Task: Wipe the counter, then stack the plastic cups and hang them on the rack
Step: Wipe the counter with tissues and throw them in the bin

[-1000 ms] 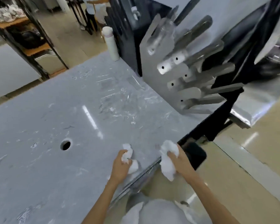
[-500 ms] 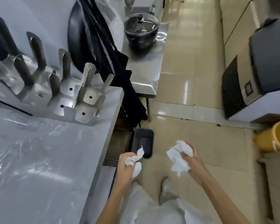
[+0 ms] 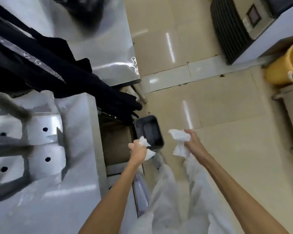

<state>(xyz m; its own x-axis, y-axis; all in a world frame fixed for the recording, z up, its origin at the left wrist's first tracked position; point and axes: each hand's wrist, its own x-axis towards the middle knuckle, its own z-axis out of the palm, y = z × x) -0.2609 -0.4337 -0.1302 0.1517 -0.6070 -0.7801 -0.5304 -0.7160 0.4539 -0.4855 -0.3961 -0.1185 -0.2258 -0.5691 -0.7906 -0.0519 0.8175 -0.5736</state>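
Hands: left (image 3: pixel 137 148) and right (image 3: pixel 192 142) each clench 1 crumpled tissue (image 3: pixel 180 141) over the floor; best released directly above dark bin (image 3: pixel 150 132).

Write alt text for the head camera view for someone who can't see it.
Each hand, left hand and right hand, grips a crumpled white tissue above a dark bin on the tiled floor. The grey counter and metal rack lie left.

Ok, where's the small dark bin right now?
In the head view the dark bin sits on the tiled floor just right of the counter's end, below the hanging dark cloth and just beyond the left hand gripping a crumpled tissue.
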